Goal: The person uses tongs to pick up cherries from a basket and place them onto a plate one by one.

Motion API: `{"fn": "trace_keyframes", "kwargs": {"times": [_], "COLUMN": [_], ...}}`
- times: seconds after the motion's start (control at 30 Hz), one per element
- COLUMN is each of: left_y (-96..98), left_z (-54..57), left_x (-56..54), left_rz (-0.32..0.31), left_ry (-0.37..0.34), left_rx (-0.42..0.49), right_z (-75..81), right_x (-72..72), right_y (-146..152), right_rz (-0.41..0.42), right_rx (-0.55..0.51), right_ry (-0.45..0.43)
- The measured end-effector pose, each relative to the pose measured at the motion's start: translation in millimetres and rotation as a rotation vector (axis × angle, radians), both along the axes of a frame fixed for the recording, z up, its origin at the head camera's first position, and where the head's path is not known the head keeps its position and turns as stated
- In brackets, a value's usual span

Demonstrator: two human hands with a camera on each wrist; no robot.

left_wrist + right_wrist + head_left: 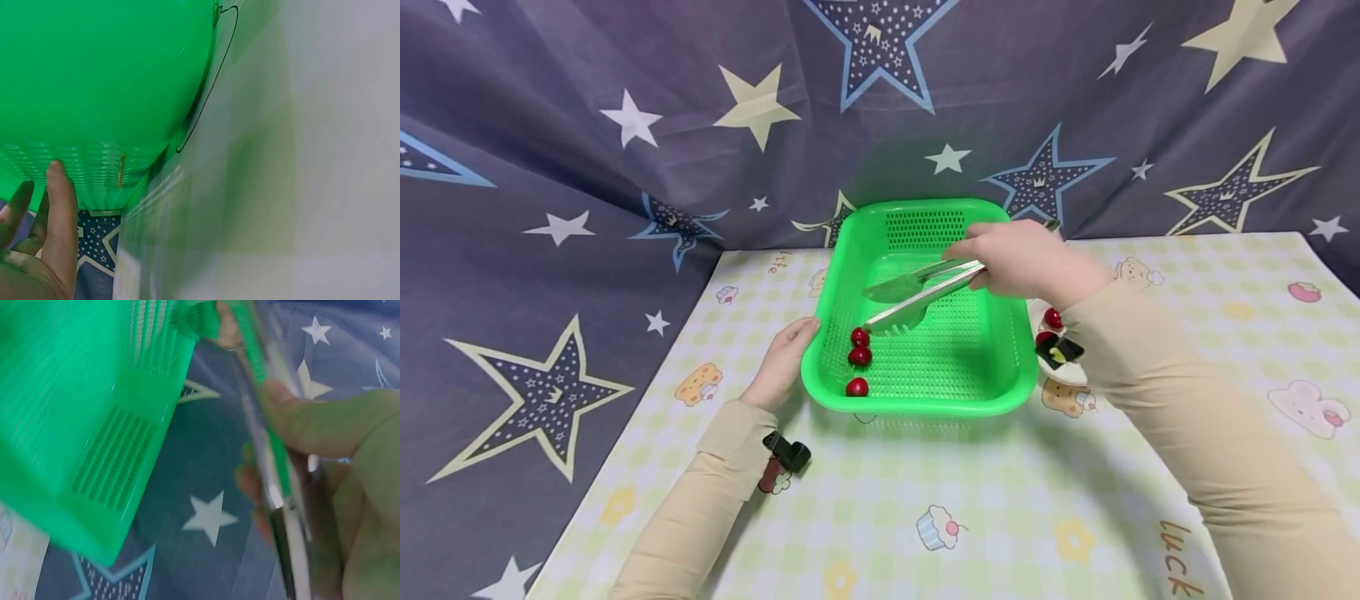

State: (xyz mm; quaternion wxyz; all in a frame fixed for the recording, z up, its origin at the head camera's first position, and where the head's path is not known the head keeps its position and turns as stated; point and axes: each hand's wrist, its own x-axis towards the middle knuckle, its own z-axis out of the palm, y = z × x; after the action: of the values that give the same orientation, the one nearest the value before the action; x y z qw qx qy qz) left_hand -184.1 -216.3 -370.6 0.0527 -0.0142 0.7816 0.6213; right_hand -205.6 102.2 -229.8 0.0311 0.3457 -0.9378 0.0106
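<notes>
In the head view, my right hand (1011,254) grips metal serving tongs (943,292) over a green plastic basket (921,407). The tongs' two arms stand apart, with nothing visible between their ends; one end looks toothed like a fork. That lower end is close to a cherry (860,337) in the basket's near left part. Another cherry (860,357) lies beside it, and a third cherry (857,387) sits nearer the front wall. My left hand (786,358) rests against the basket's left side. The left wrist view shows its fingers (61,219) fairly straight along the perforated wall.
A white plate (1070,372) with red cherries (1053,318) stands right of the basket, partly hidden by my right forearm. Under everything lies a checked tablecloth (1000,500) with printed pictures. A dark star-patterned curtain (685,108) hangs behind and along the left.
</notes>
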Motion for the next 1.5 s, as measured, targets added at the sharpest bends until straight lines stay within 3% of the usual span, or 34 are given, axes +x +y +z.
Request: {"fn": "trace_keyframes", "kwargs": {"times": [0.3, 0.83, 1.07, 1.5], "left_y": [-1.8, -3.2, -8.9, -10.1], "left_z": [1.3, 13.1, 13.8, 12.2], "left_x": [-1.2, -2.8, -5.7, -6.4], "left_rz": [-0.017, -0.149, -0.2, -0.193], "left_ry": [0.005, 0.036, 0.049, 0.05], "left_rx": [-0.014, -0.132, -0.151, -0.159], "right_z": [-5.8, -40.8, -49.9, -62.3], "right_x": [-10.7, -24.8, -28.5, -31.3], "right_y": [-28.7, -38.3, -39.3, -40.4], "right_rz": [-0.01, -0.072, -0.056, -0.059], "right_rx": [0.024, 0.023, 0.013, -0.036], "right_ry": [-0.065, -0.137, -0.141, -0.179]}}
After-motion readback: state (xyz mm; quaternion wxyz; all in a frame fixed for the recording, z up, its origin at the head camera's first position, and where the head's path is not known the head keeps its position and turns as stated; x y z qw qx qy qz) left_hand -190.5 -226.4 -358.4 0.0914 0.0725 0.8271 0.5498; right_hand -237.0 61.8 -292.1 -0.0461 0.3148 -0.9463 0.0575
